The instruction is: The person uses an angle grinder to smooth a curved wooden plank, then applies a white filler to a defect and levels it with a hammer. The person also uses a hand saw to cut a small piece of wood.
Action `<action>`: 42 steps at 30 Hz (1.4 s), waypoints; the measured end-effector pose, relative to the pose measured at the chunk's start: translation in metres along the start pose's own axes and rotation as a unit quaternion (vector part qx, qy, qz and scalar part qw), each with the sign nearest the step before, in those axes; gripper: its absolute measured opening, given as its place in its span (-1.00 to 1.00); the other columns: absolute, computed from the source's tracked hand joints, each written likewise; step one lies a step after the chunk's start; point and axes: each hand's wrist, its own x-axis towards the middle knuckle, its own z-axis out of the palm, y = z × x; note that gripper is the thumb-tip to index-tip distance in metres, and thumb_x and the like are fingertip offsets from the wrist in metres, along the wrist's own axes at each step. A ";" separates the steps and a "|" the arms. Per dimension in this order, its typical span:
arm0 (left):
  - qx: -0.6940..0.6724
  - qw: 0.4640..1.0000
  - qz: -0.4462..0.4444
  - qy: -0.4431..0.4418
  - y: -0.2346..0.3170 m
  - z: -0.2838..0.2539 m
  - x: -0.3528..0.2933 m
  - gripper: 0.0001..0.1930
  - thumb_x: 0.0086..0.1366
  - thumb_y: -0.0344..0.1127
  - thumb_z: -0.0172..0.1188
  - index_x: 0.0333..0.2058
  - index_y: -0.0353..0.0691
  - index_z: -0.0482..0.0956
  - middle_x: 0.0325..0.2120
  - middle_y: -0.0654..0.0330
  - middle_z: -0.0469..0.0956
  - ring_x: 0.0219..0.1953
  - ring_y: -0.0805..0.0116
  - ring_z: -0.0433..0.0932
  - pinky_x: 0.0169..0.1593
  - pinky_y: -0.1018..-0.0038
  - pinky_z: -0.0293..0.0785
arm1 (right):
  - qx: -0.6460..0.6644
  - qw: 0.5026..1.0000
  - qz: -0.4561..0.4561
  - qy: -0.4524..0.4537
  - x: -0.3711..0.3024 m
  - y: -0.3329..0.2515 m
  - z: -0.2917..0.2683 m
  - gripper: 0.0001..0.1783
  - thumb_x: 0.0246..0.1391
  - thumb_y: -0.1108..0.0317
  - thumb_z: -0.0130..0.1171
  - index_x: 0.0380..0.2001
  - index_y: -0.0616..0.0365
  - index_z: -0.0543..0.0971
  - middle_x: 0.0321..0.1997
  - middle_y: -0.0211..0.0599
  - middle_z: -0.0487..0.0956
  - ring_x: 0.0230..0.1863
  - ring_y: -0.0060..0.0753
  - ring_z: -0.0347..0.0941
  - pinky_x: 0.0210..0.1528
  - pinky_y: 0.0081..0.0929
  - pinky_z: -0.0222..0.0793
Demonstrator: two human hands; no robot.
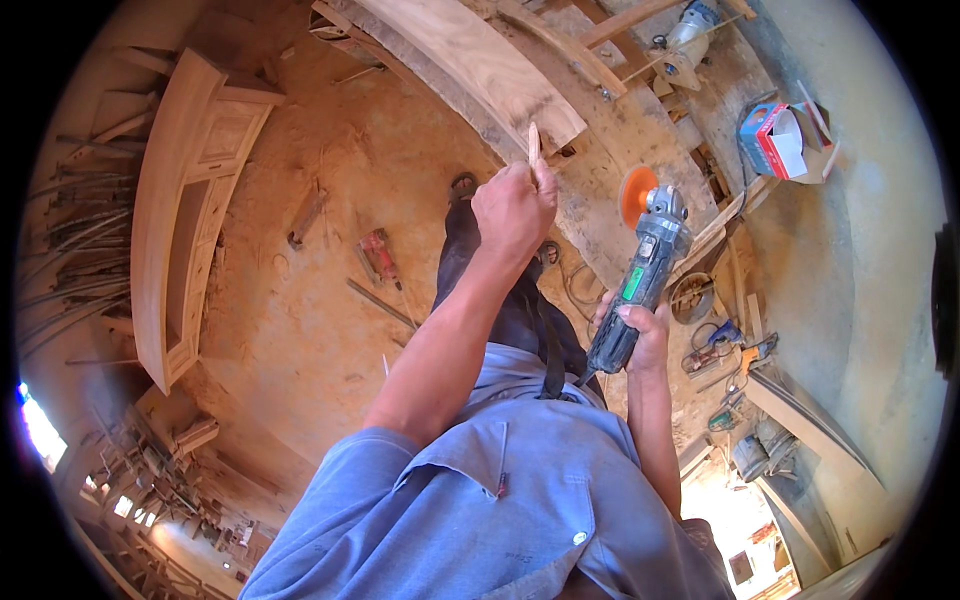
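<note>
One grinder (645, 265), likely heavy and hard, is up in front of the blue shirt (470, 530), where the right hand (650, 342) wraps its fingers round the body, safely back from the orange disc (636, 193), while the left hand (514, 210) pinches a small wooden stick (534, 143).
</note>
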 end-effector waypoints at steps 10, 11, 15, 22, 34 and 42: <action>0.033 0.999 -0.013 -0.040 0.005 0.004 -0.002 -0.54 0.40 -0.04 0.11 -0.56 -0.30 0.61 -0.56 -0.14 0.60 -0.45 -0.20 0.61 -0.29 -0.02 0.52 | -0.008 1.000 -0.003 -0.009 0.004 -0.003 -0.001 -0.56 -0.19 0.26 0.27 -0.27 0.43 0.61 -0.46 -0.06 0.64 -0.49 -0.25 0.62 -0.36 -0.32 0.65; 0.037 0.999 -0.014 -0.038 0.005 0.004 -0.002 -0.53 0.40 -0.05 0.11 -0.56 -0.30 0.61 -0.56 -0.14 0.61 -0.45 -0.20 0.61 -0.29 -0.02 0.53 | -0.009 1.000 -0.001 -0.010 0.005 -0.003 -0.001 -0.56 -0.19 0.26 0.27 -0.26 0.43 0.61 -0.46 -0.06 0.64 -0.49 -0.25 0.62 -0.36 -0.32 0.65; 0.039 0.998 -0.018 -0.047 0.008 0.001 0.002 -0.52 0.41 -0.04 0.10 -0.55 -0.32 0.63 -0.55 -0.14 0.61 -0.45 -0.20 0.62 -0.28 -0.03 0.53 | -0.022 0.999 0.020 -0.029 0.007 -0.003 -0.010 -0.49 -0.17 0.25 0.28 -0.15 0.41 0.54 -0.37 -0.06 0.63 -0.42 -0.23 0.63 -0.31 -0.29 0.66; 0.041 0.996 -0.045 -0.072 0.009 -0.001 0.006 -0.48 0.43 0.02 0.06 -0.52 -0.34 0.66 -0.52 -0.20 0.62 -0.41 -0.25 0.63 -0.25 -0.04 0.53 | -0.017 1.000 0.003 -0.016 0.002 -0.003 -0.004 -0.56 -0.20 0.28 0.27 -0.26 0.42 0.60 -0.45 -0.07 0.63 -0.48 -0.26 0.62 -0.33 -0.32 0.64; -0.540 0.712 -0.368 -0.256 -0.025 -0.003 0.007 -0.78 0.25 -0.28 0.05 -0.43 -0.32 0.56 -0.49 0.04 0.64 -0.66 0.37 0.51 -0.65 0.44 0.37 | -0.030 0.998 0.019 -0.043 0.000 0.004 -0.018 -0.47 -0.16 0.23 0.30 -0.15 0.42 0.55 -0.32 -0.06 0.64 -0.39 -0.24 0.63 -0.28 -0.29 0.66; -0.496 0.777 -0.310 -0.232 -0.016 -0.004 0.001 -0.69 0.47 -0.24 0.00 -0.39 -0.32 0.56 -0.52 0.16 0.58 -0.61 0.46 0.44 -0.54 0.49 0.37 | -0.015 0.999 0.018 -0.035 0.002 0.007 -0.020 -0.47 -0.15 0.25 0.30 -0.12 0.40 0.53 -0.31 -0.06 0.64 -0.39 -0.22 0.63 -0.30 -0.27 0.66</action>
